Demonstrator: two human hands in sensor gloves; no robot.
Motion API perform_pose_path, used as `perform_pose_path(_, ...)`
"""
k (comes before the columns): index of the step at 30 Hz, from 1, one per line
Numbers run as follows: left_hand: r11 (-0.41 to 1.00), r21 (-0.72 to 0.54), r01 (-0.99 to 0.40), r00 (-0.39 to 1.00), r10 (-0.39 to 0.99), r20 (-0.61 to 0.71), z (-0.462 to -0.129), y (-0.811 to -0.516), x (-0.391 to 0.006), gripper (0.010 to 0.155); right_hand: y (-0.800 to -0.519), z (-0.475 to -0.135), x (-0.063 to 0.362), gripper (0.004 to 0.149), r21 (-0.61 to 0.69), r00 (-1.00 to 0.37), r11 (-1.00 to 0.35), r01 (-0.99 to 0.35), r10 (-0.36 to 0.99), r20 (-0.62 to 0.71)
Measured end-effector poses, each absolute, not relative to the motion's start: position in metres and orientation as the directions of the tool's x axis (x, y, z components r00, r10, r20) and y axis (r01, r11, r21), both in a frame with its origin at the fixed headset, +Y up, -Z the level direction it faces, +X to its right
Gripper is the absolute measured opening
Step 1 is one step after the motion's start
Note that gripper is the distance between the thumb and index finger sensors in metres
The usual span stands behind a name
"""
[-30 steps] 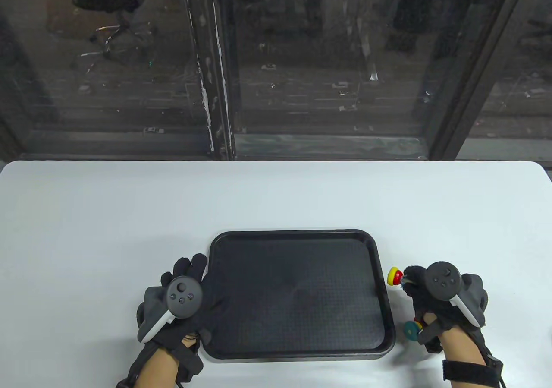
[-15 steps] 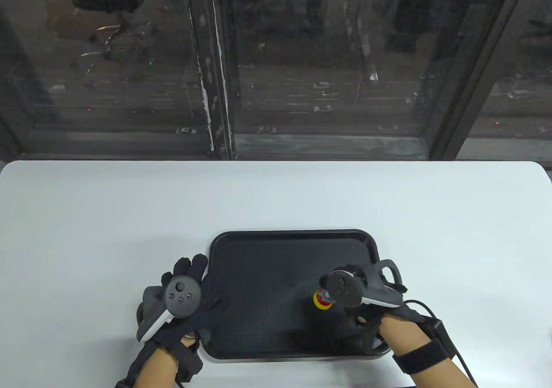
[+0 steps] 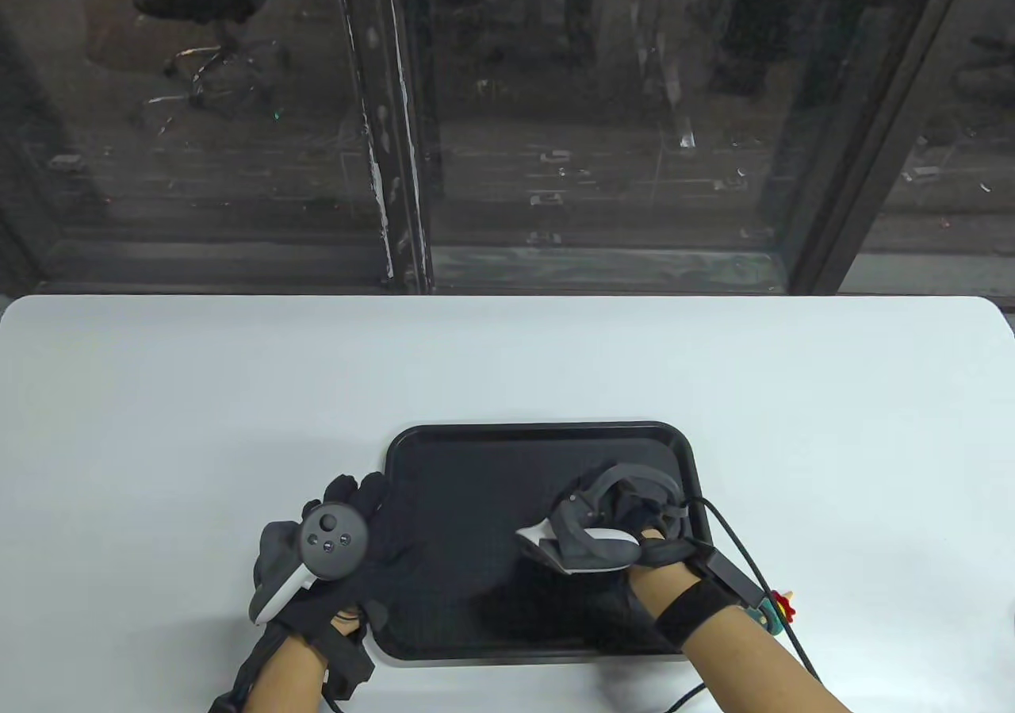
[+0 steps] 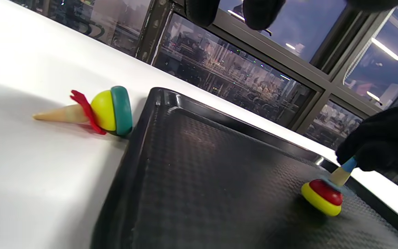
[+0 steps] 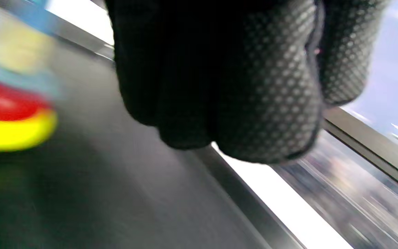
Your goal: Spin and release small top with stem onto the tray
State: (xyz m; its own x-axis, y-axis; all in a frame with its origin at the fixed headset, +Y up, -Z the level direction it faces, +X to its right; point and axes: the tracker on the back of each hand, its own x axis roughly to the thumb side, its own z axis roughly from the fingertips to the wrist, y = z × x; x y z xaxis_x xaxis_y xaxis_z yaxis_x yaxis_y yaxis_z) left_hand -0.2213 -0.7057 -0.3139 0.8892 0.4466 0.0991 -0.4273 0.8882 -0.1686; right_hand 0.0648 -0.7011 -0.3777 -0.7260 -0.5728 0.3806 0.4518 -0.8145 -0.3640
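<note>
Red-yellow domed top [image 4: 323, 199], stem pinched by right hand [image 4: 385, 141], pebbled tray [image 4: 219, 180]

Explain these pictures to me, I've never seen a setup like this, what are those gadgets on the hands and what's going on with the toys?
No robot here: a person's two hands in black sensor gloves, each with a tracker strapped on its back. One camera looks down on the white table; two more sit on the wrists. The left hand rests at the left edge of the black tray. The right hand is over the tray, pinching the stem of a small red-and-yellow top, whose tip sits on the tray, as the left wrist view shows. A second top, teal and yellow, lies on its side on the table, against the tray's outer rim.
</note>
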Motion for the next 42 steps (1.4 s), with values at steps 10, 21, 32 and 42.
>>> perform_pose_path(10,0.872,-0.154,-0.465,0.873,0.481,0.08,-0.312,-0.704,-0.228,0.082,-0.651,-0.368,0.201,0.076,-0.13,-0.952,-0.946,0.297,-0.305,0.043)
perform_pose_path(21,0.888,-0.21,-0.41,0.9,0.431,0.065,-0.317,-0.712,-0.221,0.081,-0.737,-0.309,0.284,0.078,0.563,-0.923,-0.805,0.188,-0.34,-0.178)
perform_pose_path(32,0.892,-0.225,-0.393,0.906,0.417,0.07,-0.318,-0.715,-0.218,0.081,-0.749,-0.316,0.286,0.042,0.362,-0.906,-0.917,0.166,-0.287,-0.311)
perform_pose_path(42,0.89,-0.19,-0.414,0.899,0.432,0.07,-0.316,-0.708,-0.221,0.082,-0.712,-0.32,0.269,0.072,0.14,-0.989,-0.99,-0.012,-0.01,-0.151)
